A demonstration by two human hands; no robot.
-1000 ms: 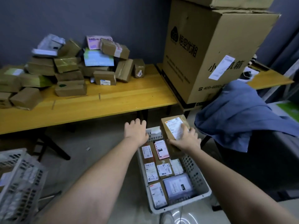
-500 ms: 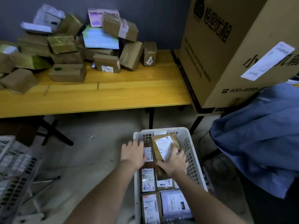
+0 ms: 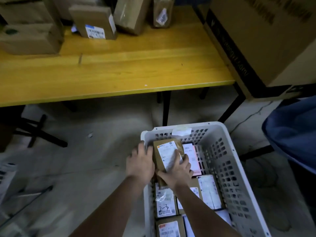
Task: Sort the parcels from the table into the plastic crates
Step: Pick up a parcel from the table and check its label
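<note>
A brown parcel with a white label sits inside the far left end of the white plastic crate on the floor. My right hand grips its near right corner, fingers over the label. My left hand lies against the parcel's left side at the crate's left rim, fingers stretched forward. Several labelled parcels fill the crate's floor below my arms. More brown parcels are piled on the yellow table at the back.
A large cardboard box stands at the right end of the table. Blue cloth hangs at the right edge. A second crate shows at the far left. Black table legs stand just beyond the white crate.
The view has dropped closer to the crate. My right hand has lowered the brown parcel deeper into the crate's far left end, and my left hand has moved up against its side.
</note>
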